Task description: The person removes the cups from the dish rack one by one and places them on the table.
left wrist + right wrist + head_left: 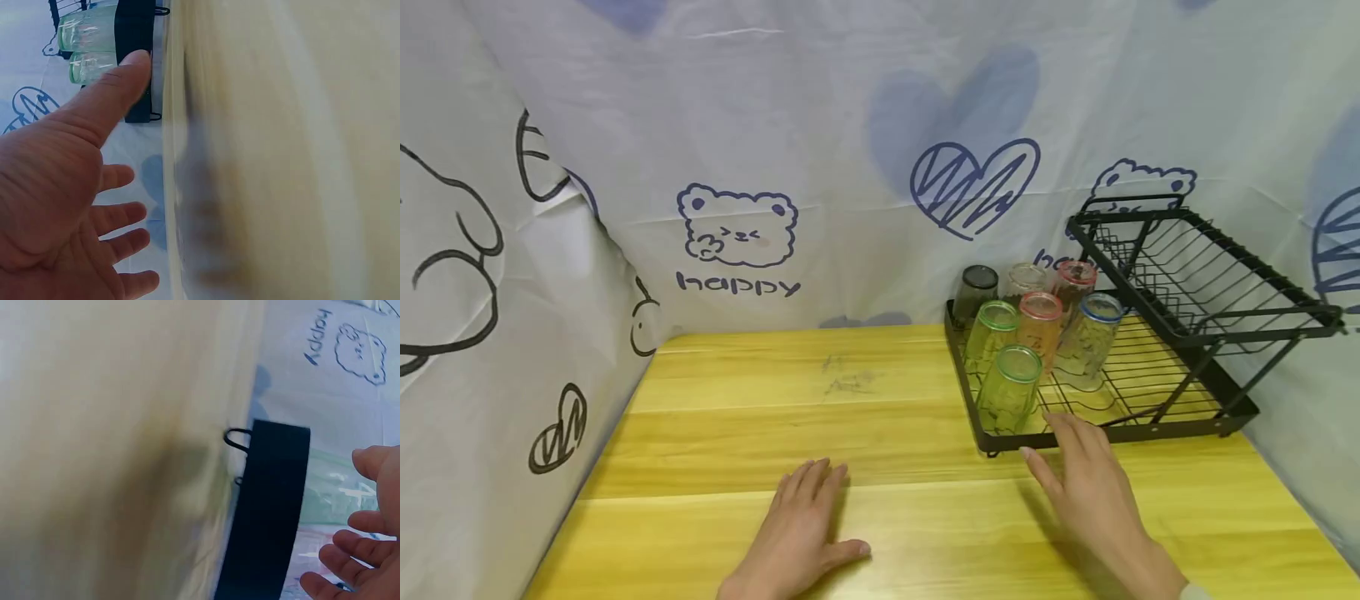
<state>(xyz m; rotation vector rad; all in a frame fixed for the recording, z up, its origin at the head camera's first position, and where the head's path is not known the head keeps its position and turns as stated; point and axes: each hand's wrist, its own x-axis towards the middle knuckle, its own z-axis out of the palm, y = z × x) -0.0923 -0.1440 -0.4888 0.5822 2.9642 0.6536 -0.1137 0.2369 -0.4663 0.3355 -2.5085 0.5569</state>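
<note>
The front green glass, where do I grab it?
Hold the front green glass round its upper sides, probably best from the front with the right hand: it stands tall above the low rack rim, while other glasses crowd behind it.

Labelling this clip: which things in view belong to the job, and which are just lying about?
Likely in the job:
seven glasses
black rack holding them
right hand, by its front edge
left hand, apart from the rack

Just surroundings:
wooden tabletop
printed cloth behind
</note>
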